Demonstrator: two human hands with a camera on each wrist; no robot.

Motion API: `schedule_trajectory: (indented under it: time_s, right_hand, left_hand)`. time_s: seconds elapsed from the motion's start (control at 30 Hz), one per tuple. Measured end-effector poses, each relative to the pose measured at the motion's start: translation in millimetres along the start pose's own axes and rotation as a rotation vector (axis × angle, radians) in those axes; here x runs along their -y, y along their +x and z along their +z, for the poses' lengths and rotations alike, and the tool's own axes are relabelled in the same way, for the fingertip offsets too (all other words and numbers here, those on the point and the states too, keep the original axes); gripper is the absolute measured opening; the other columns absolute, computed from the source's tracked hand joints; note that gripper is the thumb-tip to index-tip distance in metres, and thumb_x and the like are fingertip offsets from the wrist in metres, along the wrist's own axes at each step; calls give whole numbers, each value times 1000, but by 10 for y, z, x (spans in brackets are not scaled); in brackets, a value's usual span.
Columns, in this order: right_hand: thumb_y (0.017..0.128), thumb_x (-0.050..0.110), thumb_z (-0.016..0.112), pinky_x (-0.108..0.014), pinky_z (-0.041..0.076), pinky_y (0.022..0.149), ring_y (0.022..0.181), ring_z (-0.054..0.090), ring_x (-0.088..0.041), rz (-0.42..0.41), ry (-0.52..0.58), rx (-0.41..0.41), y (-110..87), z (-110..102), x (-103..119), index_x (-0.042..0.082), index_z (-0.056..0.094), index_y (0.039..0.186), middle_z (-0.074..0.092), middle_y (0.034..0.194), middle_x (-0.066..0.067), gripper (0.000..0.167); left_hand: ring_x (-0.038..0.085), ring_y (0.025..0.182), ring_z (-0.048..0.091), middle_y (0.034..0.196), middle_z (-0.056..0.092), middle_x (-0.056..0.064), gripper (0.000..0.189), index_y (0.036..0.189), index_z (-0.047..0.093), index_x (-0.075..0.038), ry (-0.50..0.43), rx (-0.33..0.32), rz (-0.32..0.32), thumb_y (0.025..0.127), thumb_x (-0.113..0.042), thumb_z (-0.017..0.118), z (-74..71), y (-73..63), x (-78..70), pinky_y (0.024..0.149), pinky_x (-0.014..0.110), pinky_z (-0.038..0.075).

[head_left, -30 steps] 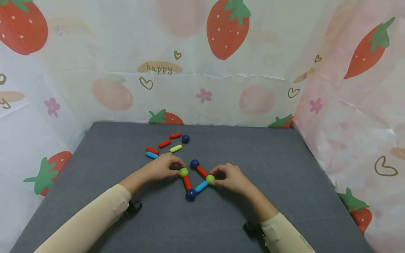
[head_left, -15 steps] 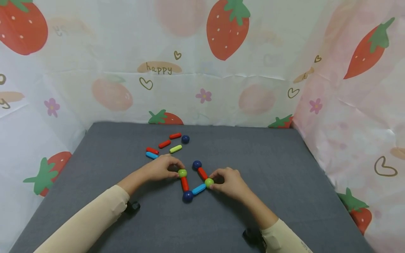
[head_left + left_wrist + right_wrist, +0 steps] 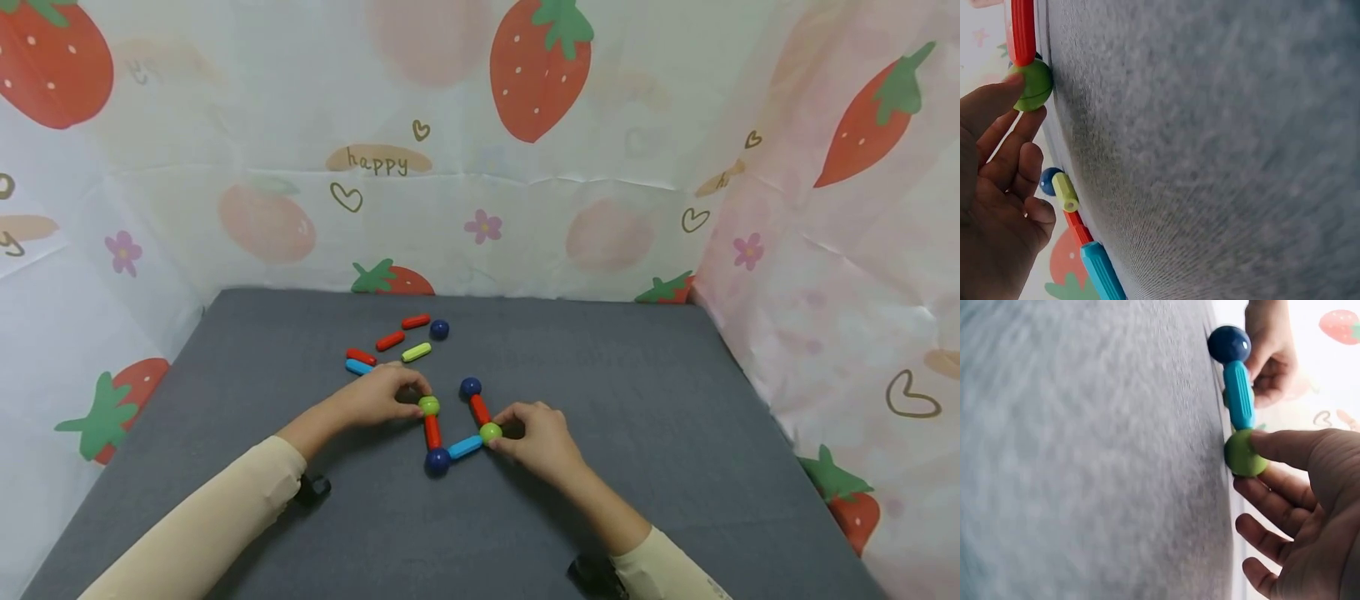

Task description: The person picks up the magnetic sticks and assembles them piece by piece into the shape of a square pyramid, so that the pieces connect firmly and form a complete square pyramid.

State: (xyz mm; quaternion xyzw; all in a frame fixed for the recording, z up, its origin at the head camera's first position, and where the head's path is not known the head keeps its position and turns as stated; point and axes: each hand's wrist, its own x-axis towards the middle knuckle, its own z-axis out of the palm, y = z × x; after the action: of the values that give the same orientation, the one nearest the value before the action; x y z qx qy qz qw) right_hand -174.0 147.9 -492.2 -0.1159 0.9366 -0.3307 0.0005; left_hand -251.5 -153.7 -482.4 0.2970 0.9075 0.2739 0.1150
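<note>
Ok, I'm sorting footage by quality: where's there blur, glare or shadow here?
Head view: soft shadows by the left hand and right hand on the grey cloth; left wrist: dim, grey cloth blurred toward the right; right wrist: washed-out backdrop, glint on the dark blue ball.

On the strawberry-print backdrop (image 3: 457, 179), the word "happy" (image 3: 377, 161) is printed in brown, above the far edge of the table (image 3: 600, 375), left of its middle. Above the far right corner, an "h" (image 3: 722, 180) can be read, its following letters being unclear. Beyond the left edge, a cut-off "y" (image 3: 13, 244) is seen. Faint lettering (image 3: 138, 72) above the far left corner cannot be made out.
</note>
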Motion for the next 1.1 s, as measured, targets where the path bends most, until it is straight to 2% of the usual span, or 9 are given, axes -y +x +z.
schedule_trajectory:
  time_s: [0.17, 0.43, 0.63, 1.1]
  right_hand:
    - [81, 35, 88, -43, 44, 87, 92, 56, -14, 10, -8, -20, -18, 51, 55, 26, 78, 99, 72, 97, 10, 23]
    - [81, 36, 88, -43, 42, 89, 91, 56, -14, 18, -8, -6, -21, 53, 88, 25, 78, 100, 72, 96, 9, 23]
    - [81, 36, 88, -39, 43, 84, 90, 54, -13, 29, -2, 9, 3, 45, 77, 28, 78, 100, 71, 96, 11, 23]
    - [81, 34, 89, -37, 46, 80, 88, 55, -12, -9, 26, 18, 27, 49, 26, 26, 78, 100, 71, 96, 10, 23]
  left_hand:
    - [16, 105, 58, 111, 68, -8, 24, 116, 73, -24, 8, -18, -10, 93, -27, 78, -13, 29, 45, 90, 39, 53]
    - [16, 102, 56, 108, 66, -7, 23, 116, 73, -23, 13, -19, -13, 93, -25, 78, -36, 46, 36, 88, 38, 51]
    - [16, 103, 57, 108, 67, -7, 23, 116, 73, -22, 37, -26, -16, 93, -24, 78, -39, 48, 31, 89, 38, 52]
    - [16, 104, 55, 111, 69, -6, 25, 117, 74, -21, 35, -40, -17, 93, -25, 78, -77, 11, 46, 88, 38, 51]
